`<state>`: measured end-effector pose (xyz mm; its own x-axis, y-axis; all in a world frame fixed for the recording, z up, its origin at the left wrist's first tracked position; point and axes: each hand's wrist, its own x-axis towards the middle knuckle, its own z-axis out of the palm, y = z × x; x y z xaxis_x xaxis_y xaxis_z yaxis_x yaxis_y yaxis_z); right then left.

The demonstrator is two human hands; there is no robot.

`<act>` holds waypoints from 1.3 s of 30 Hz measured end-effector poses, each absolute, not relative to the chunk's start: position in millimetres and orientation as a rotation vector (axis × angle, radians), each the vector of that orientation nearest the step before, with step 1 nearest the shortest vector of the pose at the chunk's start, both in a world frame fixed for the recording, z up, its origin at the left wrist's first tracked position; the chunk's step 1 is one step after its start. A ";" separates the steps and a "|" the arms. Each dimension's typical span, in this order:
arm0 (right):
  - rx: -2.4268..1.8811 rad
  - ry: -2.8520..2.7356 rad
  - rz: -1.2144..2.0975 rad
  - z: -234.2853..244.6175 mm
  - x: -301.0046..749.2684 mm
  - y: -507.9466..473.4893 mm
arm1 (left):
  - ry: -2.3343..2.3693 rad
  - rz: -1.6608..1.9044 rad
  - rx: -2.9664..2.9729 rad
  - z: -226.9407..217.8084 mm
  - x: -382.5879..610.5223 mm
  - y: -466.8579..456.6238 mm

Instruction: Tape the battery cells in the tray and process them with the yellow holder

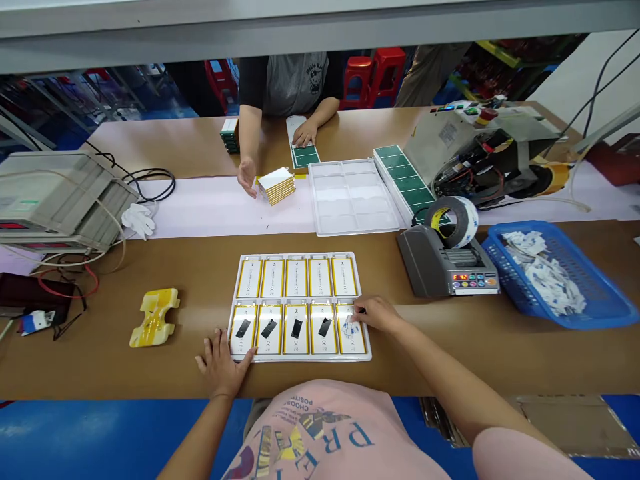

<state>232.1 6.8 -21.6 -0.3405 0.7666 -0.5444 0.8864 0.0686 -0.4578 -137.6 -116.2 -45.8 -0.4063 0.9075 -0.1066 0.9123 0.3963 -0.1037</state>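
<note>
Hands apart, nothing gripped. L hand [221, 365] lies flat on brown tabletop [100, 360], fingers just by lower-left corner of white plastic tray [300, 358]. R hand [376, 315] at tray's right end, fingertips on top edge of last cell [351, 340] in btm row. Tray holds 10 yellow-edged pouch cells [297, 307], 2 rows of 5, all between my hands. Btm row: 4 w/ black strip on face, last one w/ white-blue printed piece under my R fingers, can't tell if stuck down. Right of tray: tape dispenser [447, 270] w/ roll on top, then blue basket [550, 230] of white backing scraps [545, 273]. Left of tray: yellow plastic jig [154, 318]. Across tabletop, co-worker's hand [247, 175] just beside stack of cells [277, 185], other hand [305, 133] on white-and-green strip [305, 157]. Empty-celled white tray [353, 197] sits nearby.
</note>
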 end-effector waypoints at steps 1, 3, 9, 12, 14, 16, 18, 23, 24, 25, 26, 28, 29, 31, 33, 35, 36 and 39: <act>1.638 2.173 -1.150 -21.4 232.3 6.4 | 2.594 -0.229 1.691 -45.7 -137.5 -116.1; 1.541 2.191 -1.179 -21.1 232.0 4.5 | 2.593 -0.230 1.691 -45.8 -137.3 -115.7; 1.761 2.259 -1.051 -21.8 231.5 -0.1 | 2.574 -0.244 1.668 -44.8 -137.3 -114.7; 1.598 2.237 -1.141 -22.3 235.8 4.3 | 2.565 -0.257 1.664 -43.2 -137.2 -114.3; 1.533 2.235 -1.180 -22.5 238.5 7.7 | 2.573 -0.267 1.671 -42.9 -137.2 -114.0; 1.578 2.240 -1.187 -22.9 237.8 9.0 | 2.577 -0.284 1.684 -42.9 -137.3 -113.5; 1.654 2.238 -1.190 -22.3 231.7 6.9 | 2.579 -0.300 1.696 -42.9 -137.3 -113.1; 1.480 2.035 -1.717 0.6 222.0 -6.8 | 2.584 -0.312 1.700 -40.9 -136.8 -111.7; 1.392 1.948 -1.903 10.7 230.6 -8.0 | 2.582 -0.312 1.700 -40.7 -136.7 -111.1; 1.340 1.881 -2.061 22.1 245.1 -7.9 | 2.583 -0.310 1.701 -40.7 -136.7 -110.5; 1.368 1.856 -2.176 34.3 265.5 -6.6 | 2.587 -0.307 1.703 -41.0 -137.0 -109.9; 1.788 1.973 -2.210 58.1 320.6 -1.4 | 2.609 -0.294 1.711 -42.9 -138.6 -108.1; 2.240 2.049 -2.101 68.4 352.2 1.8 | 2.624 -0.284 1.716 -44.4 -139.8 -106.9; 3.206 1.836 -1.525 83.4 414.3 8.3 | 2.643 -0.260 1.737 -47.5 -142.4 -104.1; 3.684 1.004 -0.885 89.7 465.2 14.7 | 2.647 -0.245 1.754 -49.5 -144.2 -101.0; 3.716 0.474 -0.626 88.7 497.6 21.0 | 2.654 -0.239 1.758 -49.4 -144.5 -98.5; 3.707 0.338 -0.572 86.6 505.8 23.8 | 2.656 -0.237 1.757 -48.8 -144.3 -97.6; 3.748 0.151 -0.384 78.1 496.6 28.8 | 2.668 -0.233 1.745 -46.9 -144.0 -97.4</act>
<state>496.6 28.8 78.1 0.9783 0.1319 -0.1596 0.0120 -0.8058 -0.5921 -144.0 -97.4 -46.9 -0.4029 0.9146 -0.0336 0.9066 0.3937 -0.1519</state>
